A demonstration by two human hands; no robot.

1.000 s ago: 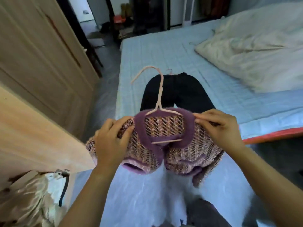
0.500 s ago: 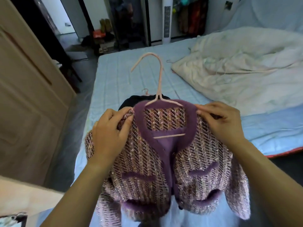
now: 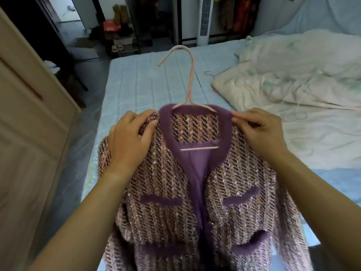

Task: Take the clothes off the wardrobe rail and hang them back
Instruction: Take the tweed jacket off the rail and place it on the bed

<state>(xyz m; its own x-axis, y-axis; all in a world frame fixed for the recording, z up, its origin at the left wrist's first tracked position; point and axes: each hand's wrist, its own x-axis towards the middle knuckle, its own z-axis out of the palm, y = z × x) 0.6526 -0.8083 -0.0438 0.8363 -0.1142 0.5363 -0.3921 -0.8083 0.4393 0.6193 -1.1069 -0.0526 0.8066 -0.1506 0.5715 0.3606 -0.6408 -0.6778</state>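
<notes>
Two hands, one jacket (image 3: 166, 182), one hanger (image 3: 190, 81). The jacket hangs front-open toward the camera, held up over the bed (image 3: 140, 79). Four purple pocket bands counted: two upper, two lower.

Left hand (image 3: 130, 137) grips the shoulder on its side, fingers curled over the tweed. Right hand (image 3: 259, 133) pinches the other shoulder just beside the collar. The hanger bar shows inside the neck; the hook stands up beyond the collar.

Step in hand, as I judge it: seating the shoulders on the hanger before it goes to the rail. To do it well:
- Draw both shoulders out evenly so the collar sits centred.
- Then move one hand to the hook.

Risk: the open front slips off one arm.

Beyond, one cream duvet (image 3: 293, 85) lies on the bed, right. One wardrobe (image 3: 29, 133) stands at left; the rail is not in view. At the far wall are one tower fan (image 3: 204, 20) and hung clothes (image 3: 238, 14), too dim to count.
</notes>
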